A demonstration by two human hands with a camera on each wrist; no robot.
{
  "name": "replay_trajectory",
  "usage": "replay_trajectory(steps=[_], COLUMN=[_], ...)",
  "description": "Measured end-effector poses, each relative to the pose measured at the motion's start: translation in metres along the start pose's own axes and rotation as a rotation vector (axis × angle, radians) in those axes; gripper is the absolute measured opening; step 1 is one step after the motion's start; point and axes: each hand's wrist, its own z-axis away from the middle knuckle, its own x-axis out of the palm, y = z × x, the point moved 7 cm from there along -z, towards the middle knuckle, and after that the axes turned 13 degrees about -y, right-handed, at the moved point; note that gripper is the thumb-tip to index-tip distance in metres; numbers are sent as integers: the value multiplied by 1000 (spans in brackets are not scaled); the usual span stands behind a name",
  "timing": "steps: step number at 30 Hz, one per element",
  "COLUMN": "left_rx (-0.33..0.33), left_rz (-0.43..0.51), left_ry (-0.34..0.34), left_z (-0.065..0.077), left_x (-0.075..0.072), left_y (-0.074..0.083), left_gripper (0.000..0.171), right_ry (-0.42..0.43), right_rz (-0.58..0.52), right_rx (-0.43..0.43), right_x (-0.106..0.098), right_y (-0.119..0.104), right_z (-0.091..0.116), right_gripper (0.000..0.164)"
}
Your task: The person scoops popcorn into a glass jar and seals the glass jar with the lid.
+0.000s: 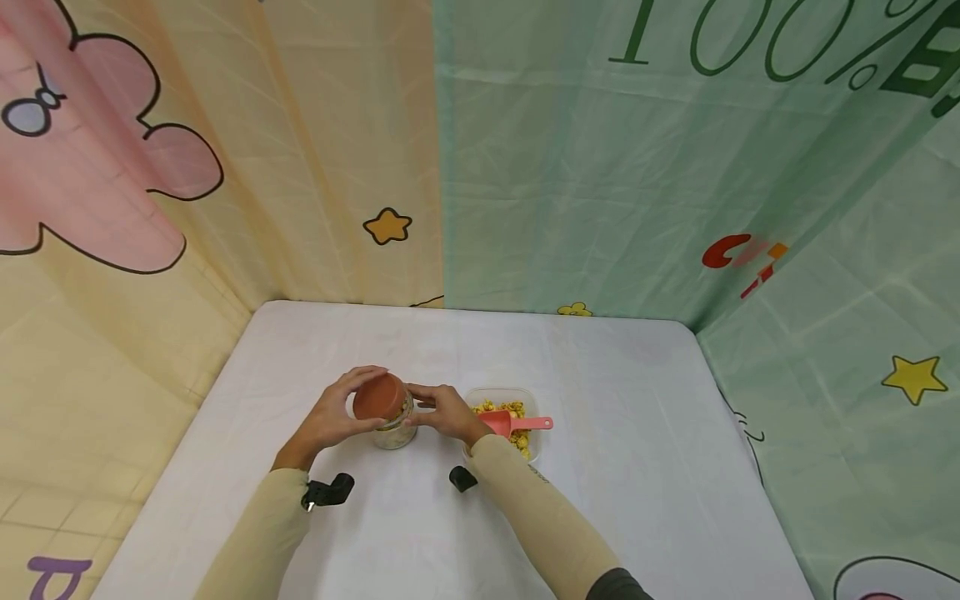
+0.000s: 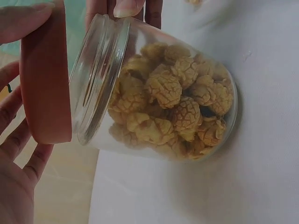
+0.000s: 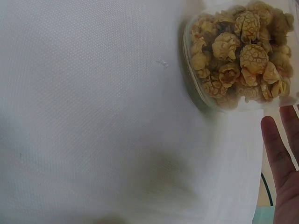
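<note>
A glass jar (image 1: pixel 394 435) holds caramel-coloured popcorn (image 2: pixel 163 88) and stands on the white table. My left hand (image 1: pixel 333 414) holds an orange-brown round lid (image 2: pixel 46 84) by its rim, thumb on one side and fingers on the other. The lid is at the jar's mouth, tilted a little; whether it touches the glass I cannot tell. With thumb and fingers, my right hand (image 1: pixel 448 413) grips the jar near its neck. In the right wrist view, fingers (image 3: pixel 275 149) of that hand stretch beside the popcorn-filled jar.
A clear plastic container (image 1: pixel 501 391) with more yellow popcorn stands right of the jar, partly behind my right wrist. Across it lies a pink scoop (image 1: pixel 501 422). Printed curtains (image 1: pixel 570 192) hang along the back and sides of the white table (image 1: pixel 615 467).
</note>
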Motion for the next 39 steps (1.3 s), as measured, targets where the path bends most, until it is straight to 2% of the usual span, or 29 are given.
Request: replay_trajectory(steps=[6,14,27,39], left_rx=[-39,-20,-7,-10], left_rz=[-27,-48,-121,-149], left_ry=[-28,-25,-46,-69], left_z=[-2,-4,-8,-8], left_x=[5,7,11,15], left_y=[1,0,3,3], left_gripper=[77,75,74,73], right_ry=[-3,-3,31,18], right_rz=[-33,-39,-118,-111], right_rx=[-13,-18,2,22], right_x=[0,1,-2,-1], right_y=[0,2,2,4], right_z=[0,0,-1,-1], right_gripper=[60,61,58,61])
